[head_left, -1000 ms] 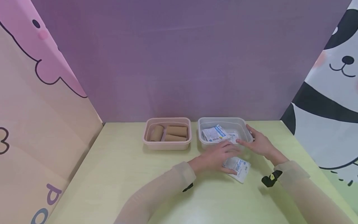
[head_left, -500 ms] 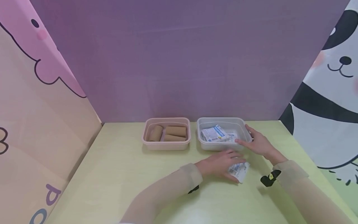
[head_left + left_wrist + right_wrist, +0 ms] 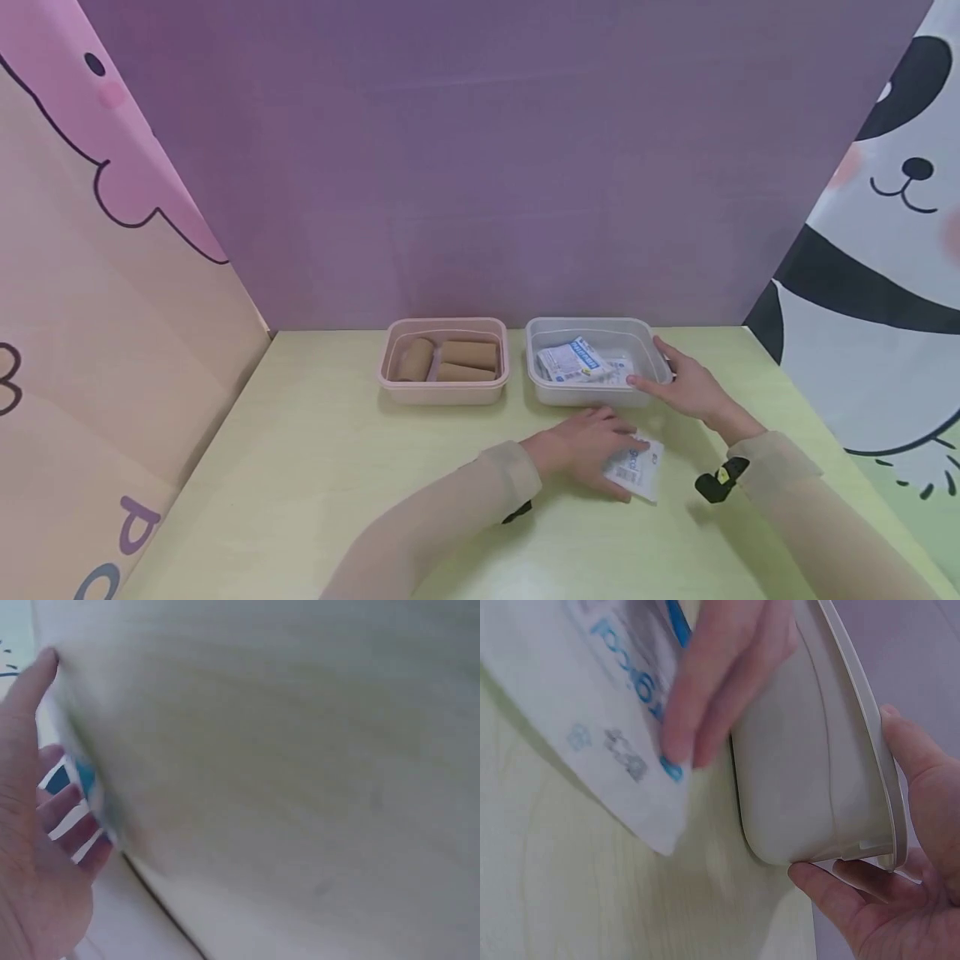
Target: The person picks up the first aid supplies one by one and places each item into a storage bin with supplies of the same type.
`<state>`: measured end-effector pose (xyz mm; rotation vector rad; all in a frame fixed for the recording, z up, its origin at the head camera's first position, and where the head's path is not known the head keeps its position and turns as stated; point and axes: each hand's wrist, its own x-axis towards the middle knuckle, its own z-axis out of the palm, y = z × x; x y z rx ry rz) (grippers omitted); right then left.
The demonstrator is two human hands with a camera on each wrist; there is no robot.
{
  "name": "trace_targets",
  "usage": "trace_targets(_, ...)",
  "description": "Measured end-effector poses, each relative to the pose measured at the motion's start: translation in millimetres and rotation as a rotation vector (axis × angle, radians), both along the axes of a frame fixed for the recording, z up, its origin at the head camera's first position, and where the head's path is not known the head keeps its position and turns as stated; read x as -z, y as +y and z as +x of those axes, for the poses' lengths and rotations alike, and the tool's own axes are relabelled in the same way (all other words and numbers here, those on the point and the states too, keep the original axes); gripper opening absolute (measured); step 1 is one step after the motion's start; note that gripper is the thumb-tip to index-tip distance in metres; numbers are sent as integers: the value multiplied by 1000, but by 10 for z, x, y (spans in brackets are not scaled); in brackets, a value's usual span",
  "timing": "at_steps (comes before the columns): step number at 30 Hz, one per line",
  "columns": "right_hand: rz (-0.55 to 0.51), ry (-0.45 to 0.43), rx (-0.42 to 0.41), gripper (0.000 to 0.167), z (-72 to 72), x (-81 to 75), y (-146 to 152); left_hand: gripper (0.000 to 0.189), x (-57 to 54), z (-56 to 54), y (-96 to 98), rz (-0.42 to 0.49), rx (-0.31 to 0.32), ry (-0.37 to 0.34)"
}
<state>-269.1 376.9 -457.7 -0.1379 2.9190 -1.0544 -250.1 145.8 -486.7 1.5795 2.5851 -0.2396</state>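
Note:
A flat white packet (image 3: 639, 475) with blue lettering lies on the table in front of the whitish plastic box (image 3: 592, 392). Over its left part spreads my left hand (image 3: 588, 450), fingers on its upper face and thumb near its front edge. In the right wrist view, those fingertips touch the lettered side of the packet (image 3: 577, 712), which looks tilted. My right hand (image 3: 697, 392) grips the right end of the whitish box, thumb at the front rim and fingers round the far side. Inside that box lie several similar packets (image 3: 573, 361), one with a blue band.
A pink plastic box (image 3: 442, 393) holding brown cardboard-like rolls (image 3: 468, 354) stands left of the whitish box. Behind both rises a purple panel (image 3: 480, 167), and printed panels flank the pale table (image 3: 300, 467).
My left hand has come down and slightly toward me onto the loose packet, which has shifted a little. My right hand keeps its hold on the box.

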Motion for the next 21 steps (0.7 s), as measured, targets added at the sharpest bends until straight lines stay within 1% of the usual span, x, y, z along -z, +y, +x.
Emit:
trace_targets(3, 1, 0, 1, 111, -9, 18, -1, 87, -26, 3, -59, -6, 6, -31)
trace_targets(5, 6, -1, 1, 111, -15, 28, 0, 87, -44, 1, -96, 7, 13, -49)
trace_targets(9, 4, -11, -1, 111, -15, 28, -8, 86, -89, -7, -163, 67, 14, -94)
trace_targets(12, 4, -4, -5, 110, -5, 16, -25, 85, -152, -36, -224, 136, 29, -121)
trace_targets(17, 15, 12, -7, 109, -9, 19, -26, 84, -315, -118, -384, 294, 88, -96)
trace_targets(18, 14, 12, -8, 110, -13, 19, -22, 84, -348, -135, -422, 322, 98, -79)
trace_targets(21, 2, 2, -11, 111, -24, 26, -18, 84, -439, -172, -543, 402, 99, -37)
